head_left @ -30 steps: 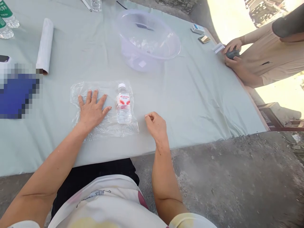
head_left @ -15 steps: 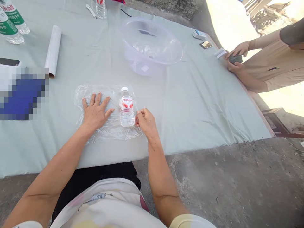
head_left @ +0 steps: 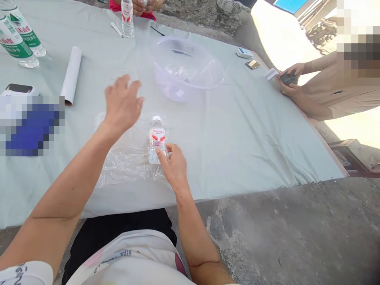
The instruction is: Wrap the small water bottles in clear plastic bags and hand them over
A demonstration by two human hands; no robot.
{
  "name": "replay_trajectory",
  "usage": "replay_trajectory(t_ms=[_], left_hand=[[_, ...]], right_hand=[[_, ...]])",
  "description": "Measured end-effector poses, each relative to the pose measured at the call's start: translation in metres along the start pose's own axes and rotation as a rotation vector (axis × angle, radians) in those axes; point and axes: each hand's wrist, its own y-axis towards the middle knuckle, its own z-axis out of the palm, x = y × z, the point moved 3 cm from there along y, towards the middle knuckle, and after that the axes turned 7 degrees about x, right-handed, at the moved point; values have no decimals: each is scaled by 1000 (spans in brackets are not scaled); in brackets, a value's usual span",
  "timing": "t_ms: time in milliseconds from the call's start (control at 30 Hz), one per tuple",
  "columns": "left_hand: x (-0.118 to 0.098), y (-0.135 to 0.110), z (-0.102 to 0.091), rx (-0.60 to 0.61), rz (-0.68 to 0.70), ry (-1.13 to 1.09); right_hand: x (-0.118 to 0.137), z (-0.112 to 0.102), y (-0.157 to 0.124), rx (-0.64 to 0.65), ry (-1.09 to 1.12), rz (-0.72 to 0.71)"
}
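Note:
A small water bottle (head_left: 157, 136) with a white cap and a red-and-white label lies on a sheet of clear plastic film (head_left: 127, 158), spread and wrinkled on the table. My right hand (head_left: 175, 164) is at the bottle's lower right side, its thumb over the bottle and its fingers curled along the edge. Whether the fingers also pinch film there is hard to see. Raised above the film's far left part, my left hand (head_left: 123, 105) is empty, with its fingers apart and slightly blurred.
Beyond the film stands a translucent plastic basin (head_left: 169, 87). A white roll (head_left: 72, 75), larger bottles (head_left: 22, 47) and a phone (head_left: 19, 89) lie left. Another person's hands (head_left: 289, 81) hold a dark object at the right edge; a person in red (head_left: 145, 10) is at the far side.
My left hand has lifted off the film and moved away from me. My right hand has shifted left, its thumb now over the bottle. Hands of a person in red have come into view.

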Motion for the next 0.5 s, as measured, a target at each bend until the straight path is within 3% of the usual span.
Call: replay_trajectory(t_ms=[100,133,200,333,500], left_hand=[[-64,16,39,434,518,-86],[-77,20,54,568,616,-39],[-87,31,80,722,624,130],[-76,58,103,753,505,300],[-65,79,94,708,453,377]], right_hand=[[2,0,-1,20,-40,-26],[2,0,-2,31,-55,-24],[2,1,-4,54,-74,-8],[1,1,-8,69,-27,-7],[-1,3,-12,76,10,4]])
